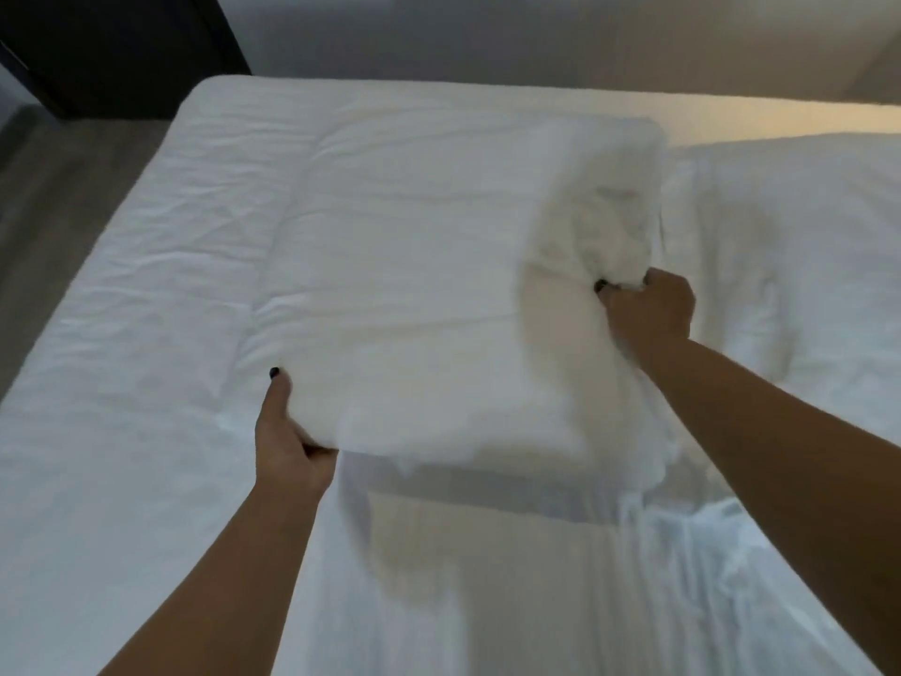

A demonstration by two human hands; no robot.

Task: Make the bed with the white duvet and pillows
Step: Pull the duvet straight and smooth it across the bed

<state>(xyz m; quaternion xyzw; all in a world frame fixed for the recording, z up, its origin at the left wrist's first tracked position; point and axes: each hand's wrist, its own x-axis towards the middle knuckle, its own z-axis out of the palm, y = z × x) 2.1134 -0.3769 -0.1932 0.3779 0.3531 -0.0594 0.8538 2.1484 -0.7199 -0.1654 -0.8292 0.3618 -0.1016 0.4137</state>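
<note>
A large white pillow (414, 295) hangs just above the bed, blurred by motion, casting a shadow on the sheet below. My left hand (290, 431) grips its near left corner, thumb on top. My right hand (651, 307) clutches bunched fabric of the pillowcase at the pillow's right end. The bed (122, 363) is covered by a creased white sheet. A second white pillow or heap of duvet (804, 265) lies at the right; I cannot tell which. Rumpled white bedding (707, 568) is gathered at the lower right.
The bed's left edge drops to a grey floor (53, 197). A dark piece of furniture (122, 46) stands at the far left corner. A pale wall (536, 36) runs behind the head of the bed.
</note>
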